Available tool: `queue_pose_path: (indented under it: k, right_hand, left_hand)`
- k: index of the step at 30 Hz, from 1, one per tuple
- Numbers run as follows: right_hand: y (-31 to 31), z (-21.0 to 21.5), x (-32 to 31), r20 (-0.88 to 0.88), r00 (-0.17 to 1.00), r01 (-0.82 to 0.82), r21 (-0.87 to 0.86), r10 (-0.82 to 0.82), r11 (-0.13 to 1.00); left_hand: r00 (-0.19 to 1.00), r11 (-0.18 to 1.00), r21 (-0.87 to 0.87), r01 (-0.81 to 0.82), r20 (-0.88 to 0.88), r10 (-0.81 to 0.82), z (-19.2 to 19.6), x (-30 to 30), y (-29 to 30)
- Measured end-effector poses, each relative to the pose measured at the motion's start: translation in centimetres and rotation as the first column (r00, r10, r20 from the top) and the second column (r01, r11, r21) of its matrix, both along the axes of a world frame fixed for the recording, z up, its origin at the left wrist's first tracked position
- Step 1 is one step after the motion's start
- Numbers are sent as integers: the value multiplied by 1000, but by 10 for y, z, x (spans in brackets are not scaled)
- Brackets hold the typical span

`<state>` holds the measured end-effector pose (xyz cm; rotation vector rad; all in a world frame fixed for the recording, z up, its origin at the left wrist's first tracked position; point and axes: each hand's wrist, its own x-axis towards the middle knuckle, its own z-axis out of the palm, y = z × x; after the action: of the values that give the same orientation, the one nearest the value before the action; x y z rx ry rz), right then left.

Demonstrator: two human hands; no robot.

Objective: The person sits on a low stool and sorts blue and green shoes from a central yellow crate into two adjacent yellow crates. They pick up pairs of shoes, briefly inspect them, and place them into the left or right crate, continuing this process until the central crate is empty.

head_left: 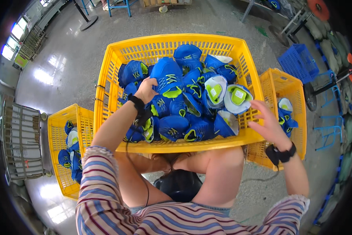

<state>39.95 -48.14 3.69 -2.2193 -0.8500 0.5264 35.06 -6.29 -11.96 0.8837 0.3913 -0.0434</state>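
In front of me a large yellow crate (pixel 172 148) holds a heap of blue shoe uppers with lime-green laces and linings. My left hand (pixel 146 91) is closed on the side of one blue shoe upper (pixel 166 72), its thumb pressed near the lacing. That upper lies on top of the heap, toe pointing away from me. Over the crate's right edge hovers my right hand (pixel 268 123), empty, fingers spread. Nearest to it are a blue upper with a pale sole side (pixel 238 98) turned up and another upper (pixel 226 123) below that one.
A smaller yellow crate (pixel 52 145) with blue uppers stands on the floor at left; another yellow crate (pixel 299 137) with uppers stands at right. Farther right are a blue basket (pixel 298 62) and blue stools (pixel 329 129). A metal-framed cart (pixel 23 137) stands far left.
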Motion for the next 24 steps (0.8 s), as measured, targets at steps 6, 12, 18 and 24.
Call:
queue_pose_path:
  k: [6,12,18,24]
  right_hand:
    - [97,-47,14,-516,855,294,386,-59,875]
    - [73,-40,20,-626,776,457,472,-79,754]
    - [64,-50,8,-468,880,313,445,-80,839]
    - [45,-42,10,-516,851,356,432,-96,829]
  left_hand:
    - [922,905,-211,369,209,-327,77,-29,-86]
    - [962,942,199,271,-59,-265,46,6,-83]
    - [980,236,957,171,-140,-141,11,36,-103]
    - [809,370,732,572,-429,-402,-54,-21,-56]
